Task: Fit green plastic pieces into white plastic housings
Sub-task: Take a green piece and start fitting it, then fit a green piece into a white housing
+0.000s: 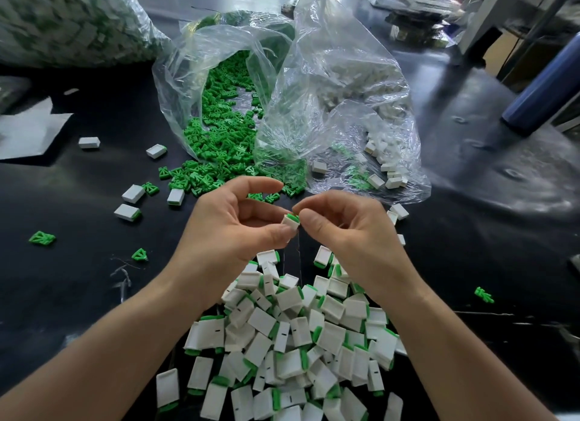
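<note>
Black table (78, 295) (glossy), green pieces (219, 122), clear bags (345, 75)

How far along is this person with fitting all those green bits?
Done: a big pile of assembled housings lies nearest the person. In hand: the left hand holds a white housing while the right hand pinches a green piece at its opening. Left: many loose green pieces spill from a clear bag, with white housings in a second bag.
</note>
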### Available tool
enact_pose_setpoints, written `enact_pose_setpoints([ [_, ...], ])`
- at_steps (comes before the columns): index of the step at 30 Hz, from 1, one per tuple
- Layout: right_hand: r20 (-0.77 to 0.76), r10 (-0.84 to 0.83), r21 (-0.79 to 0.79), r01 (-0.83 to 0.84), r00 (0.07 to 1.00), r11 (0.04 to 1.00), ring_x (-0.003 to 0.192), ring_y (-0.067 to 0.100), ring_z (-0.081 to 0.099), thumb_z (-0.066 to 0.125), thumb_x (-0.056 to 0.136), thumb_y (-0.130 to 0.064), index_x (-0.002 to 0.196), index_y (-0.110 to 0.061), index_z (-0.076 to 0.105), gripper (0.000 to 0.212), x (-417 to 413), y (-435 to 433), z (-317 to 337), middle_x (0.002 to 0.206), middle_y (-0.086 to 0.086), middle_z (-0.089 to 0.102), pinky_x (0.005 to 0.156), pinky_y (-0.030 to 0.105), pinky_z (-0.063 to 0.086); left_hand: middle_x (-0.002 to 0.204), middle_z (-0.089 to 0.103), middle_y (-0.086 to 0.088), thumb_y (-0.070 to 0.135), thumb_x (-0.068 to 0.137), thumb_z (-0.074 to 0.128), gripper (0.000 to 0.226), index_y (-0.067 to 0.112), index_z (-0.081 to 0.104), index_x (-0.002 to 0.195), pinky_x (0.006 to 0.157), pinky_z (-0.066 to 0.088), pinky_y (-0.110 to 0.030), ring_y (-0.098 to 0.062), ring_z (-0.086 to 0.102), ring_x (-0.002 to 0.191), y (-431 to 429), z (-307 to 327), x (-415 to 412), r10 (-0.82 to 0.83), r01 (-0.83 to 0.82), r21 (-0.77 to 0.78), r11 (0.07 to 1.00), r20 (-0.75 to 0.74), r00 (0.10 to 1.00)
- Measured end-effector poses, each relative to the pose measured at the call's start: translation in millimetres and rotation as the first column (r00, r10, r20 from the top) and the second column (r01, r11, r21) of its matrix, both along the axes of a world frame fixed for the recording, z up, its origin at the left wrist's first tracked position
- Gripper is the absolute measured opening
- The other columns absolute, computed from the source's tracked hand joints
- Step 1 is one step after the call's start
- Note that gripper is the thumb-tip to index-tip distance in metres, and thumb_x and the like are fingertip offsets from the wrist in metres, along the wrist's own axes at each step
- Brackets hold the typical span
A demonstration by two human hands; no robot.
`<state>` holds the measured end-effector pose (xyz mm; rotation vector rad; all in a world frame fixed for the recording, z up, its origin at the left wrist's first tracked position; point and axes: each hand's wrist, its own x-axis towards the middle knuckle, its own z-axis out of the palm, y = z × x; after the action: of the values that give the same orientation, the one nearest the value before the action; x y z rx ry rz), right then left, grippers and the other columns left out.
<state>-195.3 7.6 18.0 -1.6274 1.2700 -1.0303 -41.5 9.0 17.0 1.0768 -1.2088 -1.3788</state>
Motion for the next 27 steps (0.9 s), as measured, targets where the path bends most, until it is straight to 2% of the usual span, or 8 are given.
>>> enact_pose_setpoints([
  [3,-0.033,0.004,-0.007,-0.004,0.999,1.000,0.058,-0.003,0.054,0.068,0.081,-0.016,0.079,-0.023,0.070,0.008,0.0,0.2,-1.4,0.063,-0.011,0.063,0.057,0.012,0.041,0.071,0.071,-0.001,-0.006,0.066,0.075,0.046,0.025,0.061,0.097,0.059,0.055,-0.019,-0.011,0.069,0.064,0.5,-2.1,0.8,0.008,-0.003,-0.042,0.999,0.112,0.994],
  [7,-0.089,-0.005,0.004,0.005,0.996,1.000,0.057,-0.002,0.053,0.069,0.080,-0.017,0.070,-0.027,0.067,0.015,0.8,0.4,-2.6,0.062,-0.007,0.064,0.056,0.017,0.045,0.075,0.071,0.002,0.001,0.064,0.079,0.048,0.030,0.061,0.098,0.064,0.057,-0.023,-0.013,0.069,0.068,1.1,-2.9,1.4,0.022,-0.004,-0.080,0.997,0.230,0.973],
  [12,-0.242,-0.018,-0.004,0.018,0.970,1.000,0.055,-0.003,0.047,0.061,0.086,-0.021,0.069,-0.030,0.056,0.020,2.0,0.7,-4.8,0.058,-0.012,0.052,0.053,0.012,0.038,0.072,0.071,0.000,-0.001,0.064,0.078,0.048,0.029,0.061,0.098,0.062,0.057,-0.022,-0.013,0.068,0.064,1.6,1.1,1.0,0.005,0.012,-0.072,0.997,0.228,0.974],
  [22,-0.149,0.016,0.062,-0.007,0.989,0.998,0.054,-0.002,0.044,0.063,0.085,-0.019,0.068,-0.028,0.059,0.019,1.2,-1.5,-4.4,0.056,-0.013,0.052,0.054,0.015,0.039,0.067,0.069,0.002,-0.004,0.064,0.077,0.045,0.026,0.064,0.095,0.060,0.056,-0.023,-0.012,0.065,0.060,0.2,2.8,4.2,0.005,0.008,-0.058,0.998,0.233,0.972],
  [27,-0.270,-0.062,-0.022,0.058,0.961,0.998,0.056,-0.001,0.049,0.063,0.085,-0.022,0.066,-0.030,0.057,0.021,-4.1,-5.6,-5.9,0.056,-0.013,0.054,0.054,0.011,0.039,0.064,0.070,-0.002,0.001,0.065,0.075,0.028,0.020,0.068,0.084,0.054,0.049,-0.014,-0.008,0.065,0.058,2.1,7.0,4.3,-0.049,0.059,-0.046,0.997,0.207,0.977],
])
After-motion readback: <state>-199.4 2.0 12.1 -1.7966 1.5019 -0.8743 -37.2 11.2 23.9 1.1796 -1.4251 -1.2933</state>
